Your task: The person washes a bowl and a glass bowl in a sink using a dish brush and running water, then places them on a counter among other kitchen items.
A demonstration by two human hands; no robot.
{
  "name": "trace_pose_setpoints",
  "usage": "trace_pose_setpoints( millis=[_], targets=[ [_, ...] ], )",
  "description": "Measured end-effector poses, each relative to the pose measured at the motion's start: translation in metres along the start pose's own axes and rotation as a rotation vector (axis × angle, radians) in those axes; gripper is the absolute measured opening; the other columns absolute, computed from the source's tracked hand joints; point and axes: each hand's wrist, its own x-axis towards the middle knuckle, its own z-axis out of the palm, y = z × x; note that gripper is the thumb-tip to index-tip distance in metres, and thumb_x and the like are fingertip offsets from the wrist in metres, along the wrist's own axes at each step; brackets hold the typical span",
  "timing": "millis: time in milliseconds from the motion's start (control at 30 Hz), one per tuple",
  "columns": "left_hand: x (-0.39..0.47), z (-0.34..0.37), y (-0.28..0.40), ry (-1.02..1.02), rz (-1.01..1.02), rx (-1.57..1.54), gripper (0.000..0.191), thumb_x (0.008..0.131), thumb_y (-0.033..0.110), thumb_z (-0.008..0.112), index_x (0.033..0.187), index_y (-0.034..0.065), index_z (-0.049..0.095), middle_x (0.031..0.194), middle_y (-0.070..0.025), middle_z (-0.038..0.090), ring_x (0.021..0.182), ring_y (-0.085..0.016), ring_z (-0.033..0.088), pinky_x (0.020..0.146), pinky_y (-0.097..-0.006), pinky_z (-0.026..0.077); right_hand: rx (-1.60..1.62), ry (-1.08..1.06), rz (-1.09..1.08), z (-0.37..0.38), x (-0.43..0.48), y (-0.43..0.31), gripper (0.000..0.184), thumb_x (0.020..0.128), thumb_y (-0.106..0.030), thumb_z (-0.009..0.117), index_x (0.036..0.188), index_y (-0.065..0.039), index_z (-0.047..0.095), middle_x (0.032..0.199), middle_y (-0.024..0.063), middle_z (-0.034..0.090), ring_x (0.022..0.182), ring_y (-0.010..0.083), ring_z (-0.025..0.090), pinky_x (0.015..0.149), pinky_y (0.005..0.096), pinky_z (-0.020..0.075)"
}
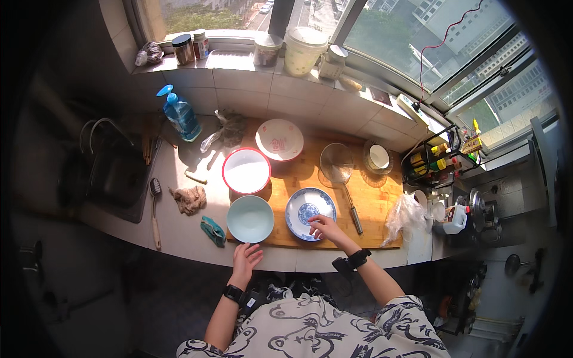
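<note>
My left hand (246, 259) is held with its fingers spread just in front of a pale blue bowl (250, 219); whether the fingertips touch its rim I cannot tell. Over the near side of a blue-and-white patterned plate (309, 208) is my right hand (323, 227), fingers loosely apart and nothing held. Contact with the plate is unclear. Behind the pale bowl stands a white bowl with a red rim (246, 170). Farther back lies a white plate with red marks (278, 136). These dishes are on or at the edge of a wooden cutting board (376, 223).
A wire strainer (336, 163), small white bowl (378, 157) and clear plastic bag (405, 217) occupy the right. To the left are a teal cloth (213, 231), brown rag (188, 200), scrub brush (155, 201), blue pump bottle (181, 116) and dark sink (118, 179).
</note>
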Motion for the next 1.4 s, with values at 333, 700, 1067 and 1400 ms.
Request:
trace_pose_setpoints(
  millis=[333, 700, 1067, 1400],
  targets=[
    [-0.029, -0.025, 0.030, 0.033, 0.004, 0.148, 0.042, 0.084, 0.025, 0.053, 0.120, 0.0094, 0.035, 0.106, -0.0141, 0.056, 0.093, -0.027, 0.056, 0.081, -0.0407, 0.046, 0.102, 0.219, 0.038, 0.105, 0.095, 0.014, 0.051, 0.084, -0.033, 0.057, 0.118, -0.001, 0.036, 0.089, 0.0094, 0.055, 0.062, 0.0134, 0.054, 0.050, 0.0232, 0.0426],
    [-0.062, -0.083, 0.028, 0.170, 0.070, 0.004, 0.028, 0.086, 0.025, 0.051, 0.105, 0.0046, 0.050, 0.102, -0.0135, 0.056, 0.091, -0.026, 0.055, 0.083, -0.0417, 0.046, 0.844, 0.310, 0.127, 0.027, 0.232, -0.066, 0.053, 0.081, -0.029, 0.062, 0.121, -0.003, 0.038, 0.119, 0.0183, 0.041, 0.097, 0.0336, 0.051, 0.077, 0.0426, 0.0521],
    [-0.112, -0.124, 0.018, 0.417, 0.230, -0.122, 0.026, 0.085, 0.022, 0.052, 0.104, 0.0050, 0.052, 0.098, -0.0135, 0.058, 0.090, -0.027, 0.055, 0.084, -0.0432, 0.045, 0.960, 0.390, 0.043, 0.030, 0.299, -0.045, 0.038, 0.082, -0.009, 0.055, 0.117, -0.004, 0.042, 0.115, 0.0165, 0.050, 0.097, 0.0304, 0.056, 0.074, 0.0473, 0.0525],
    [-0.140, -0.070, -0.037, 0.464, 0.385, -0.167, 0.022, 0.085, 0.020, 0.051, 0.102, 0.0053, 0.052, 0.096, -0.0127, 0.058, 0.090, -0.026, 0.055, 0.082, -0.0430, 0.046, 0.566, 0.713, -0.259, 0.021, 0.263, -0.048, 0.024, 0.073, -0.007, 0.058, 0.094, 0.005, 0.058, 0.089, 0.0123, 0.062, 0.079, 0.0200, 0.059, 0.070, 0.0319, 0.0441]
  ],
)
